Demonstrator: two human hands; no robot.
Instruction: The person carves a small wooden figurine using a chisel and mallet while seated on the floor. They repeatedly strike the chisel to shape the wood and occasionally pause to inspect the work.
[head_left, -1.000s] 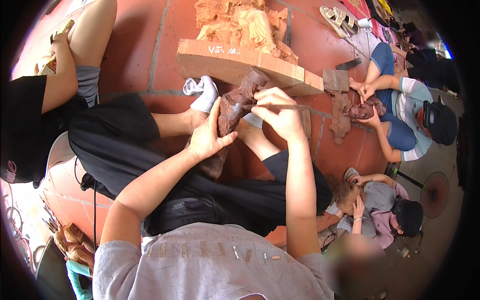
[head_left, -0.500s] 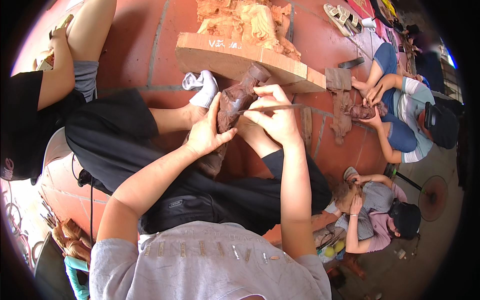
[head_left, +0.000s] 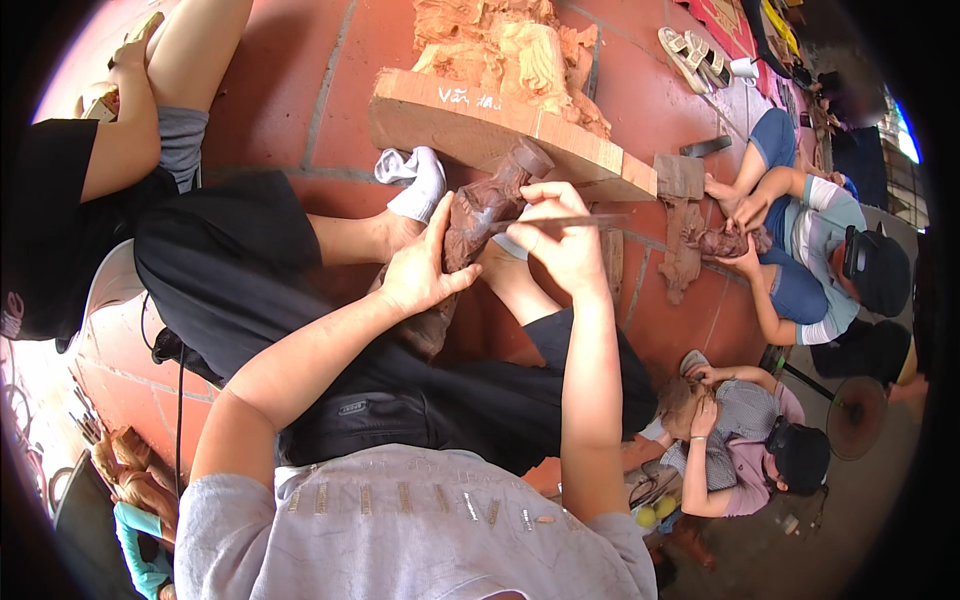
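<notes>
A reddish-brown carved wooden figure [head_left: 484, 213] lies slanted between my crossed legs, its round base end toward the big carving. My left hand [head_left: 425, 268] is closed around its near side, thumb and fingers apart along the wood. Pinched in my right hand [head_left: 562, 250] is a slim, straight hand tool [head_left: 590, 221], blurred, so its exact kind does not show. The tool's tip reaches the figure's middle. More dark wood [head_left: 428, 328] shows below my left hand, partly hidden by the forearm and trouser leg.
A large pale wood carving [head_left: 500, 105] on a thick slab stands just ahead. To the right lies another carved piece [head_left: 682, 240] on the red tiles, near two people working wood. A person sits at the left. A fan [head_left: 858, 415] and sandals [head_left: 690, 60] are farther off.
The whole scene has shifted slightly as my head moved. The tool is still in my right hand, its tip still at the figure; my left hand keeps its grip.
</notes>
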